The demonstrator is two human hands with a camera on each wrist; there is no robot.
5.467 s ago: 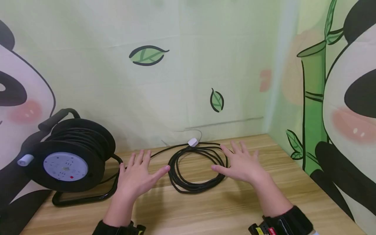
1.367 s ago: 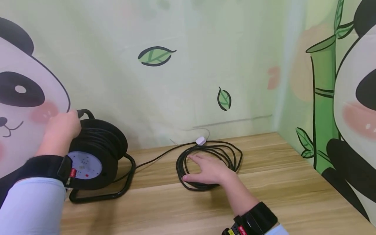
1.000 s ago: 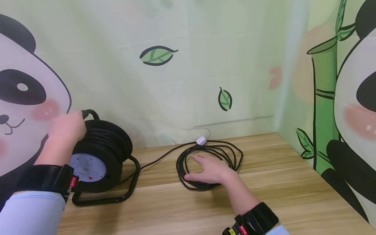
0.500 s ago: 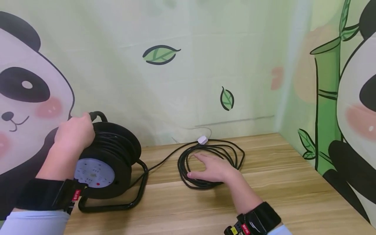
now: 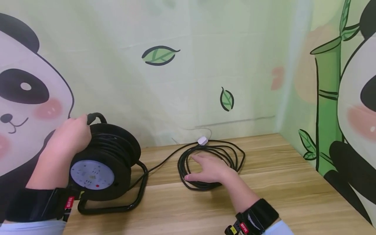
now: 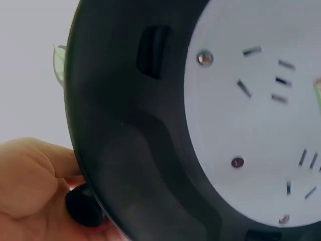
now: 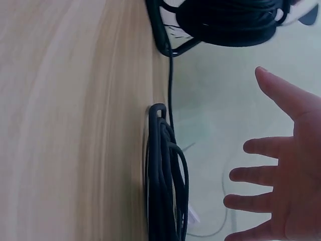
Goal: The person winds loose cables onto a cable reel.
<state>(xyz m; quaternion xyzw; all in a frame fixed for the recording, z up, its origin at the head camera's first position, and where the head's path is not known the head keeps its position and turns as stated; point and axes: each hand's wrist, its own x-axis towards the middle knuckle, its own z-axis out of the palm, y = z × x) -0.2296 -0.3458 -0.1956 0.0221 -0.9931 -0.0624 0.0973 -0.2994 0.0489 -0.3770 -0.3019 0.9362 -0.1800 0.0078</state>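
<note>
A black cable reel (image 5: 121,176) with a white socket panel (image 5: 92,174) stands upright at the left of the table. My left hand (image 5: 69,138) grips the reel's top handle (image 5: 96,117); in the left wrist view its fingers curl round the black bar (image 6: 84,206) beside the rim. Several loops of loose black cable (image 5: 182,166) lie coiled near the middle, with a white plug (image 5: 202,140) behind them. Above this coil hovers my right hand (image 5: 210,169), fingers spread and straight. The right wrist view shows a gap between that hand and the cable.
A wooden table (image 5: 182,209) carries everything. Its back edge meets a printed cloth backdrop (image 5: 164,98), with another printed cloth wall on the right. The reel's tubular stand (image 5: 108,210) rests on the wood, and a cable runs from the reel to the coil.
My left hand has gone from hovering open to gripping the reel's handle. The reel has shifted slightly right and nearer. My right hand moved left over the coil, then stayed about there.
</note>
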